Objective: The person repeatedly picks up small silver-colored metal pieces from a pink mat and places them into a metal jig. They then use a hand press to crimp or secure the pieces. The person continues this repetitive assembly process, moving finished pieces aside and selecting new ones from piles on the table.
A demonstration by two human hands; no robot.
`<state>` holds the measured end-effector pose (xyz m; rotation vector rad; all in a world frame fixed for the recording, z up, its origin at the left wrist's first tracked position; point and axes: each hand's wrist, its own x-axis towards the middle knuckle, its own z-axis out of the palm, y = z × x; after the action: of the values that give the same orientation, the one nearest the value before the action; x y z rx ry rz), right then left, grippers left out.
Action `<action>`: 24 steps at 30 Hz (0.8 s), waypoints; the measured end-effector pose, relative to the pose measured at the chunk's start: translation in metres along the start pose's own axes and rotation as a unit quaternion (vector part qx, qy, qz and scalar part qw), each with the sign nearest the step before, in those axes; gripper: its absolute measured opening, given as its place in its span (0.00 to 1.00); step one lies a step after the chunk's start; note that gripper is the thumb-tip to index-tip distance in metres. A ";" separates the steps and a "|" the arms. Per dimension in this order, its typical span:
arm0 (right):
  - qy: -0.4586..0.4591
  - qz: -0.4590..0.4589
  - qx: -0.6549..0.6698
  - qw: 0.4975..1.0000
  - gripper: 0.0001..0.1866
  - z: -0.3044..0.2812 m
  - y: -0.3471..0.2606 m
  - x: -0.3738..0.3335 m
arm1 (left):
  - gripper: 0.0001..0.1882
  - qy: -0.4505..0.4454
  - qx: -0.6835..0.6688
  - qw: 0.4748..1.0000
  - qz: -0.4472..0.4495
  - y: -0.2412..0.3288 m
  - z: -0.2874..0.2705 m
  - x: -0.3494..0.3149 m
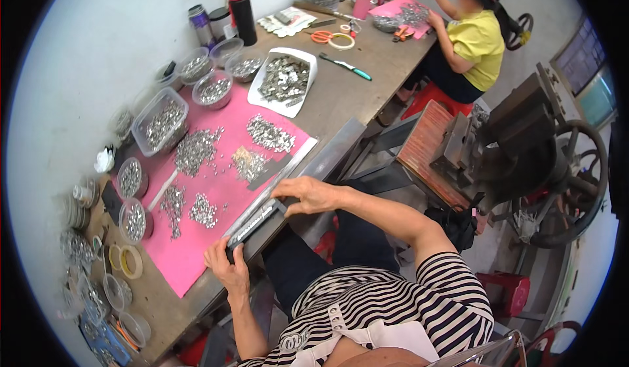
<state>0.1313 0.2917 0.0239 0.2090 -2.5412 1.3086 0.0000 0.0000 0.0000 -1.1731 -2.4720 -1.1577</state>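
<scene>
At the table's front edge lies a long dark bar-shaped holder [254, 226] with a row of small shiny metal pieces along it. My left hand [227, 266] grips its near left end, thumb and fingers around it. Its far right end sits between the thumb and fingers of my right hand [306, 195]. Just beyond, a pink sheet [177, 262] bears piles of small metal parts [196, 151], with smaller heaps [204, 211] closer to my left hand. A flat grey strip [270, 172] rests on the sheet near my right hand.
Tubs of metal parts [159, 126] line the wall side. A white scoop tray [283, 82], a toothbrush [345, 67], orange scissors [321, 37] and tall bottles [242, 12] stand or lie farther back. Another person [468, 46] works at the far end; a handwheel press [524, 151] stands right.
</scene>
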 end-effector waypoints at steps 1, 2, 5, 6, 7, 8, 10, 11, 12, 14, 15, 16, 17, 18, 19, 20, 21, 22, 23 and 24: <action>0.011 -0.003 -0.004 1.000 0.29 -0.004 -0.005 -0.006 | 0.19 0.003 -0.021 1.000 0.013 0.002 0.003 0.005; 0.012 0.011 -0.009 1.000 0.29 -0.013 -0.010 -0.014 | 0.19 0.004 -0.043 0.999 0.025 0.005 0.008 0.011; 0.084 0.051 -0.025 0.995 0.27 -0.044 -0.031 -0.064 | 0.18 -0.037 -0.058 0.994 0.089 0.057 0.014 0.043; 0.132 0.064 -0.048 0.988 0.26 -0.059 -0.039 -0.085 | 0.17 -0.047 -0.079 0.990 0.111 0.076 0.032 0.057; 0.179 0.075 -0.066 0.979 0.26 -0.071 -0.049 -0.107 | 0.17 -0.070 -0.134 0.980 0.128 0.095 0.050 0.070; 0.217 0.100 -0.090 0.967 0.26 -0.082 -0.058 -0.130 | 0.16 -0.091 -0.187 0.968 0.144 0.115 0.070 0.081; 0.280 0.165 -0.145 0.935 0.26 -0.103 -0.081 -0.181 | 0.15 -0.172 -0.299 0.922 0.175 0.158 0.117 0.098; 0.306 0.206 -0.177 0.912 0.25 -0.112 -0.093 -0.209 | 0.14 -0.208 -0.357 0.894 0.175 0.183 0.146 0.101; 0.361 0.233 -0.135 0.893 0.25 -0.117 -0.096 -0.239 | 0.15 -0.261 -0.384 0.870 0.165 0.216 0.164 0.104; 0.424 0.282 -0.151 0.848 0.24 -0.128 -0.109 -0.286 | 0.21 -0.335 -0.434 0.818 0.173 0.266 0.217 0.105; 0.429 0.308 -0.208 0.824 0.24 -0.134 -0.120 -0.302 | 0.23 -0.371 -0.469 0.787 0.151 0.285 0.250 0.100; 0.466 0.312 -0.224 0.797 0.22 -0.135 -0.119 -0.323 | 0.25 -0.431 -0.496 0.745 0.114 0.312 0.273 0.097; 0.483 0.323 -0.246 0.776 0.21 -0.136 -0.122 -0.336 | 0.24 -0.463 -0.519 0.714 0.072 0.337 0.295 0.092; 0.500 0.329 -0.270 0.754 0.22 -0.136 -0.122 -0.345 | 0.23 -0.474 -0.524 0.701 0.090 0.359 0.310 0.090; 0.518 0.336 -0.293 0.730 0.22 -0.134 -0.119 -0.352 | 0.22 -0.472 -0.528 0.699 0.098 0.378 0.328 0.086; 0.527 0.340 -0.300 0.719 0.22 -0.133 -0.118 -0.355 | 0.21 -0.480 -0.513 0.706 0.091 0.390 0.342 0.081; 0.537 0.344 -0.307 0.706 0.22 -0.131 -0.113 -0.357 | 0.21 -0.489 -0.497 0.712 0.084 0.405 0.350 0.077; 0.546 0.342 -0.304 0.702 0.23 -0.128 -0.107 -0.358 | 0.21 -0.482 -0.518 0.702 0.084 0.414 0.363 0.069; 0.559 0.337 -0.287 0.701 0.24 -0.126 -0.101 -0.356 | 0.20 -0.473 -0.538 0.692 0.084 0.419 0.379 0.061; 0.558 0.341 -0.295 0.697 0.25 -0.122 -0.092 -0.357 | 0.20 -0.465 -0.559 0.682 0.083 0.423 0.394 0.055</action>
<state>0.5158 0.3382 0.0535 -1.3373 -1.7126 0.3543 0.3310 0.4766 -0.0007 -2.7839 -1.7504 -2.6512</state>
